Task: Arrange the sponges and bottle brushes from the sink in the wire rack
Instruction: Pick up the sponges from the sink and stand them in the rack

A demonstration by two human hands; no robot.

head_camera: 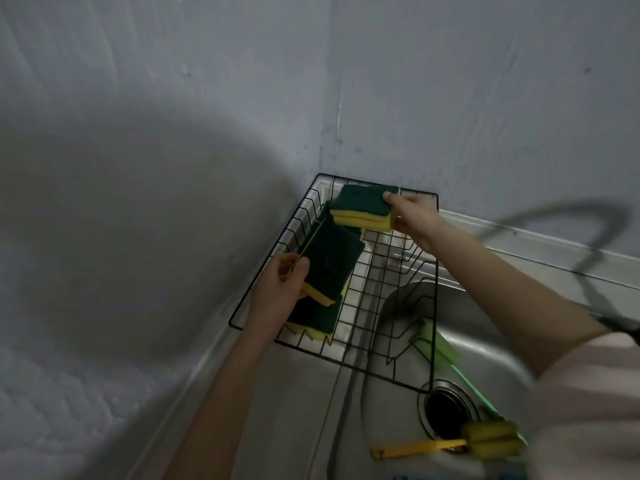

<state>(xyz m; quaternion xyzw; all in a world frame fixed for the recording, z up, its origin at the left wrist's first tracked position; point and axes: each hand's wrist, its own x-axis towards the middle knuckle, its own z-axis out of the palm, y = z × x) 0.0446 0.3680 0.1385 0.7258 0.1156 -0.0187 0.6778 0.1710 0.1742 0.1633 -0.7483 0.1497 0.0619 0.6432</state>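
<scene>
A black wire rack [377, 327] sits on the steel counter in the wall corner, partly over the sink. My left hand [280, 289] grips a stack of green-and-yellow sponges [332, 261] at the rack's left side, over more sponges [311, 322] lying in the rack. My right hand [410, 216] holds another stack of sponges [363, 207] above the rack's far corner. In the sink lie a yellow bottle brush [485, 441] near the drain and a green bottle brush [446, 355] running along the basin.
The steel sink basin [491, 344] has a round drain [446, 410] at the lower right. Grey walls meet in a corner right behind the rack. A dark faucet part [620, 323] shows at the right edge.
</scene>
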